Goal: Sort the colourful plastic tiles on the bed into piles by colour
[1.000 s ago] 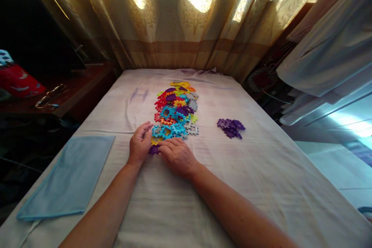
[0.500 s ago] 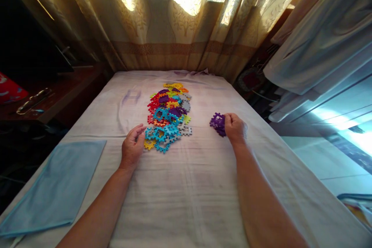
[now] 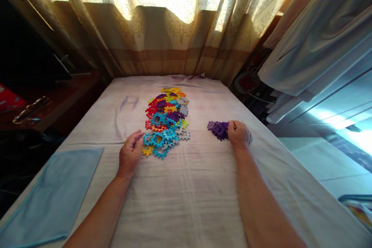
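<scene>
Loosely open, the left hand (image 3: 130, 155) flanks mixed pieces (image 3: 169, 135); right hand (image 3: 239, 135) curls at purple pieces (image 3: 219, 130), grip unclear.

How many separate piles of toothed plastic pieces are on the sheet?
2. The mixed-colour pile lies just beside the left hand; the purple pile is at the right hand. Pieces overlap, so some may be hidden.

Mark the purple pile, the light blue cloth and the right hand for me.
Purple pile (image 3: 219, 130): head view, near its centre.
Light blue cloth (image 3: 55, 193): head view, flat upper face.
Right hand (image 3: 240, 134): head view, back of the hand.
</scene>
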Motion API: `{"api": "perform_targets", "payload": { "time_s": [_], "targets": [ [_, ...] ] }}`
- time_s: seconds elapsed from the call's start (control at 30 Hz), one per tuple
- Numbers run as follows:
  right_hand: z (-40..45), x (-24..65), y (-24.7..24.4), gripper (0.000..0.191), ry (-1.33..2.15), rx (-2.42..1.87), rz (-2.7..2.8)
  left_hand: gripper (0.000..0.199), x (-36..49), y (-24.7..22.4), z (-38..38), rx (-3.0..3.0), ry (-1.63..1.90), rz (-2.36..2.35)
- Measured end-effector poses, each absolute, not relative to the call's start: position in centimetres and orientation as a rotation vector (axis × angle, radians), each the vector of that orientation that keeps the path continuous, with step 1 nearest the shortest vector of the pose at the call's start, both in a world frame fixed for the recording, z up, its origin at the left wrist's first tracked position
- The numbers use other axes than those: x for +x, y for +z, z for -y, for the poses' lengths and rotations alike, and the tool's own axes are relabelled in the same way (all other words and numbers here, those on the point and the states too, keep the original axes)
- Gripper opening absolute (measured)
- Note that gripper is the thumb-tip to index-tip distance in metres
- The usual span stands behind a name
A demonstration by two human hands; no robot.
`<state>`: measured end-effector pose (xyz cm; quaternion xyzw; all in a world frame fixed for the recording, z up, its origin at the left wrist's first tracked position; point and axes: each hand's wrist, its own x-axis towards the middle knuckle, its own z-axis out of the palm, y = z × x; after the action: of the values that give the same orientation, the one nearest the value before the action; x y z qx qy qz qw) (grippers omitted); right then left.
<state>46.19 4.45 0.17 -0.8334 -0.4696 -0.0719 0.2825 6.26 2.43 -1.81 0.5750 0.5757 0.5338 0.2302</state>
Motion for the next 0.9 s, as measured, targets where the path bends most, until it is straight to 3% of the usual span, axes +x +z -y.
{"api": "perform_targets", "payload": {
  "time_s": [0.27,0.43,0.9],
  "targets": [
    [-4.9,43.3,0.3,0.031,-0.325,-1.937,1.431,0.036,6.2,-2.1,-2.5,1.576,1.468,-1.603],
    [-5.8,37.6,1.4,0.028,-0.234,-1.751,1.715,0.035,6.1,-2.1,-2.6,1.596,1.464,-1.608],
    [-9.8,31.7,1.0,0.021,0.047,-1.866,1.795,0.031,6.3,-1.8,-2.5,1.614,1.466,-1.594]
  ]
}}
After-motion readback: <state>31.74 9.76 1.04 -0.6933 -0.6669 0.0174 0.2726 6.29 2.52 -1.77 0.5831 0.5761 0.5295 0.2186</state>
